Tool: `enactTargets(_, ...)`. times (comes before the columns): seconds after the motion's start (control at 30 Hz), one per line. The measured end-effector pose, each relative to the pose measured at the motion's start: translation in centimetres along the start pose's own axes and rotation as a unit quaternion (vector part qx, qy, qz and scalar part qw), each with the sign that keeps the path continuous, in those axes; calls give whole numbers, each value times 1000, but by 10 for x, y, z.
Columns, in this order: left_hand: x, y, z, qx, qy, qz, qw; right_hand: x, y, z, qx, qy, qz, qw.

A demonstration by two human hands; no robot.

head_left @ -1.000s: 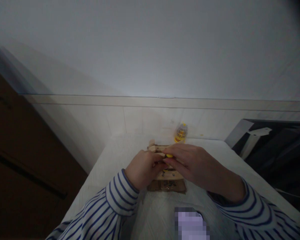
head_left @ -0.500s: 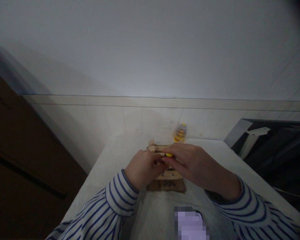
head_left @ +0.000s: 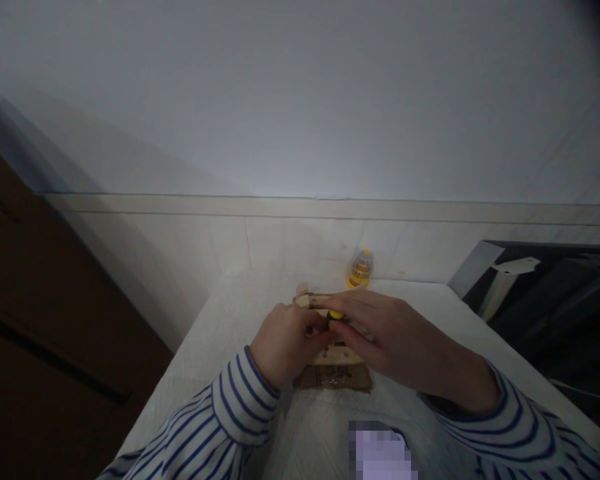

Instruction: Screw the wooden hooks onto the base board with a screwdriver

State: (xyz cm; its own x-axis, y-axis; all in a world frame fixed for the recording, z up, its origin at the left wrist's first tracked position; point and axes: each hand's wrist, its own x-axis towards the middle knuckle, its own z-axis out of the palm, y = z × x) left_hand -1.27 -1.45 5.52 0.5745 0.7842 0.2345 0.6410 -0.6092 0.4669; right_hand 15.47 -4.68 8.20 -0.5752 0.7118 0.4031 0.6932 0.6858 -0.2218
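Wooden frame (head_left: 330, 357) lies crosswise — left hand (head_left: 285, 343) gripping its bar, right hand (head_left: 390, 333) pinching a yellow knob (head_left: 336, 314) on it.

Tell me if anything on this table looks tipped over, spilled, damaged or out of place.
Nothing stands out. The left hand holds the wooden model, the right hand pinches its yellow part, a brown packet lies flat under it, and the small bottle stands upright at the far table edge. Dim light hides fine damage.
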Motion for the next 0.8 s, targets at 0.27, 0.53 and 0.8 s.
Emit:
enactTargets(0.27, 0, -1, 0, -20, -20, 16, 999, 1, 0, -1, -12, -11, 4, 1000)
enactTargets(0.53, 0, -2, -1, -35, -38, 37, 998, 1, 2, 1, -41, -19, 18, 999)
enactTargets(0.8, 1, -1, -2, -64, -46, 63, 995, 2, 2, 2, -41, -16, 17, 999)
